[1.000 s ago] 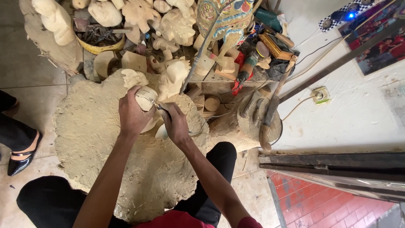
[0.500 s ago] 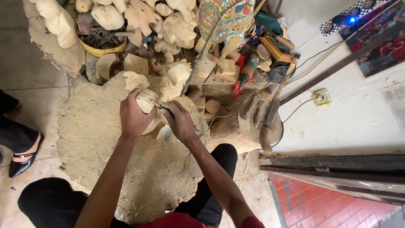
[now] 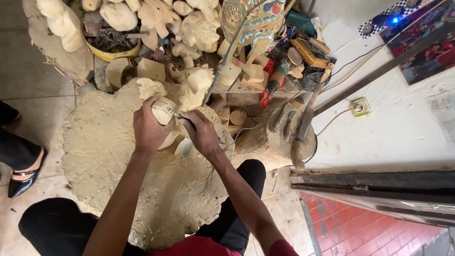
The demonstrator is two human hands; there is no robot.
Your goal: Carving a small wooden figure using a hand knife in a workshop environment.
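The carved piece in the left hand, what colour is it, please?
Pale, unpainted wood, best in the head view.

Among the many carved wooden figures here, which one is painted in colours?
The tall figure at the top centre, behind the work area. It alone bears blue, yellow and red painted patterns; the other carvings around it, and the piece in the left hand, are bare pale wood.

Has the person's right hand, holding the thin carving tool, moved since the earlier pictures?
No, not noticeably. The right hand sits just right of the pale rounded wooden carving over the big sawdust-covered wooden slab, as before.
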